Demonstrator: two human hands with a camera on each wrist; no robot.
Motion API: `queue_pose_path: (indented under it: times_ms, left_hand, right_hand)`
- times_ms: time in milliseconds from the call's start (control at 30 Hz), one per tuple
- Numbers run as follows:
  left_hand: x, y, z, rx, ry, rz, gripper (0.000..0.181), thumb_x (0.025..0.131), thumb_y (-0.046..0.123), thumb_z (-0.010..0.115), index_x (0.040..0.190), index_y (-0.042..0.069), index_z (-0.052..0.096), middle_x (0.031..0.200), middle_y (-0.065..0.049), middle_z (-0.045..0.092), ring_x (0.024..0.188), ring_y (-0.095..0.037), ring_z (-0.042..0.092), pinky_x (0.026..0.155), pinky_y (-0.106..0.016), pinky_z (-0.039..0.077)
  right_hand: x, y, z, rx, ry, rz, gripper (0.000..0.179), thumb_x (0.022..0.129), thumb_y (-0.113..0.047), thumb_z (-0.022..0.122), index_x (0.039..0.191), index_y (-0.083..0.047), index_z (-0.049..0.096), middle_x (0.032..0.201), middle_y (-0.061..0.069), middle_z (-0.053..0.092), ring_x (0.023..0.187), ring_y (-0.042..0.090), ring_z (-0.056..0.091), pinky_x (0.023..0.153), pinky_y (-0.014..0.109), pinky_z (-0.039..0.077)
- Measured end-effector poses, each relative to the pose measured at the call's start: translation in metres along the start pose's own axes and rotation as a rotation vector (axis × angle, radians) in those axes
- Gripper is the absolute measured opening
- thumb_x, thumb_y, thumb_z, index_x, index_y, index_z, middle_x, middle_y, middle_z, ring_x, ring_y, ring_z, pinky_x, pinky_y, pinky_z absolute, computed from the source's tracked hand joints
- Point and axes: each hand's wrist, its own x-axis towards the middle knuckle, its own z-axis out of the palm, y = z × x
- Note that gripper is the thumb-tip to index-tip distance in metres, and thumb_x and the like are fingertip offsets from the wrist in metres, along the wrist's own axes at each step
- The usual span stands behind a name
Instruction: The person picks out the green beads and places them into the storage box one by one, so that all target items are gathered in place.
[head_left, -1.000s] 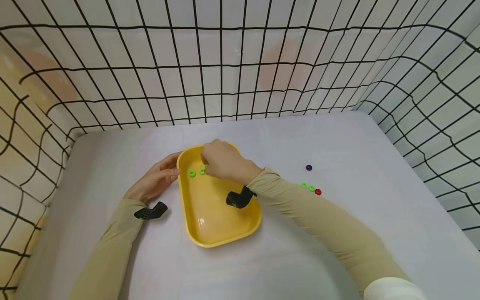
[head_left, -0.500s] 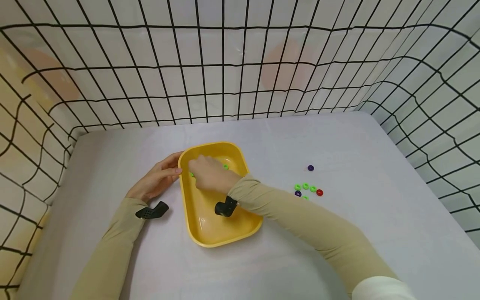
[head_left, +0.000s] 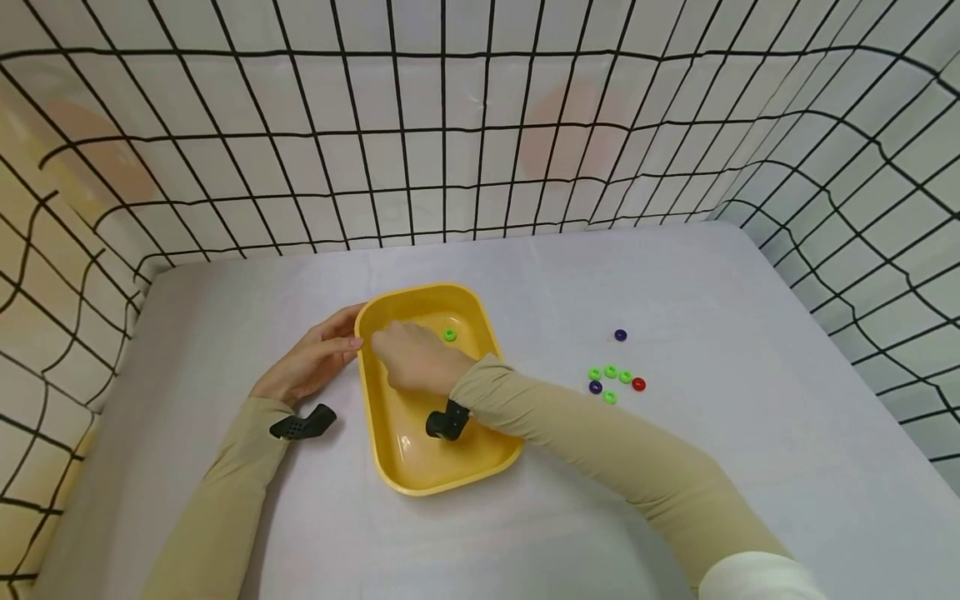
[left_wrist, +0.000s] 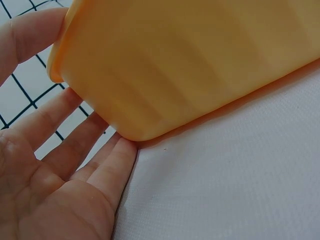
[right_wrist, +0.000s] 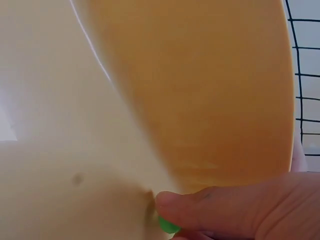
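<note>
A yellow tray (head_left: 442, 479) with rounded corners lies on the white-covered table. My left hand (head_left: 315, 354) holds it at the far left corner; in the left wrist view the thumb (left_wrist: 37, 32) is on the rim and the other fingers rest along the outer wall. Inside the tray, near its left wall, my right hand (head_left: 416, 358) reaches down. The right wrist view shows a small green ring bead (right_wrist: 169, 226) pinched at the fingertips, close over the tray floor. One more green bead (head_left: 450, 335) lies in the tray, beyond the right hand.
Right of the tray, several green beads (head_left: 611, 372), a red bead (head_left: 638, 384) and a dark purple bead (head_left: 596, 387) lie grouped. Another purple bead (head_left: 620, 335) lies farther back. A black wire grid (head_left: 442, 131) surrounds the table's back and sides.
My right hand has moved left and slightly nearer inside the tray, uncovering a green bead behind it. More table beads show past the sleeve. My left hand stays at the tray corner.
</note>
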Motion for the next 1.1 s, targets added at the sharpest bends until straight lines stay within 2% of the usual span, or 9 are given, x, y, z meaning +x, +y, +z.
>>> queue_pose_path:
  times_ms: [333, 833, 933, 1000, 1100]
  left_hand:
    - [0.004, 0.000, 0.002, 0.020, -0.001, -0.009, 0.050, 0.100, 0.000, 0.046, 0.148, 0.007, 0.035, 0.138, 0.001, 0.046, 0.121, -0.011, 0.049, 0.106, -0.016, 0.043]
    - [0.005, -0.002, 0.004, 0.008, -0.011, -0.001, 0.047, 0.100, 0.000, 0.046, 0.145, 0.010, 0.038, 0.139, 0.001, 0.045, 0.123, -0.010, 0.048, 0.107, -0.016, 0.042]
    - [0.003, -0.002, 0.004, 0.013, -0.011, -0.003, 0.047, 0.100, 0.000, 0.045, 0.146, 0.010, 0.037, 0.139, 0.001, 0.044, 0.123, -0.010, 0.048, 0.107, -0.015, 0.042]
    - [0.002, -0.001, 0.003, 0.018, -0.007, -0.007, 0.049, 0.100, 0.000, 0.045, 0.146, 0.009, 0.036, 0.140, 0.001, 0.044, 0.124, -0.010, 0.047, 0.107, -0.015, 0.042]
    - [0.001, 0.000, 0.003, 0.037, 0.002, -0.017, 0.050, 0.100, 0.002, 0.046, 0.148, 0.010, 0.035, 0.141, 0.001, 0.043, 0.125, -0.011, 0.046, 0.107, -0.014, 0.041]
  right_hand:
    - [-0.004, 0.004, 0.001, -0.006, -0.001, 0.011, 0.017, 0.093, -0.006, 0.062, 0.110, -0.009, 0.063, 0.099, 0.005, 0.059, 0.088, 0.017, 0.054, 0.068, 0.024, 0.048]
    - [-0.006, 0.008, 0.003, -0.018, 0.008, -0.011, 0.014, 0.093, -0.006, 0.062, 0.107, -0.010, 0.063, 0.096, 0.003, 0.058, 0.086, 0.017, 0.053, 0.070, 0.024, 0.047]
    - [-0.009, 0.009, -0.010, 0.021, 0.020, -0.017, 0.014, 0.092, -0.007, 0.064, 0.106, -0.009, 0.063, 0.093, 0.002, 0.059, 0.086, 0.017, 0.054, 0.070, 0.022, 0.046]
    - [-0.015, 0.012, -0.027, 0.058, 0.045, -0.019, 0.015, 0.091, -0.010, 0.066, 0.106, -0.006, 0.064, 0.094, 0.003, 0.061, 0.087, 0.017, 0.055, 0.072, 0.022, 0.047]
    - [-0.033, 0.022, -0.059, 0.119, 0.135, -0.019, 0.019, 0.089, -0.012, 0.069, 0.105, -0.002, 0.070, 0.096, 0.007, 0.068, 0.086, 0.017, 0.059, 0.075, 0.022, 0.052]
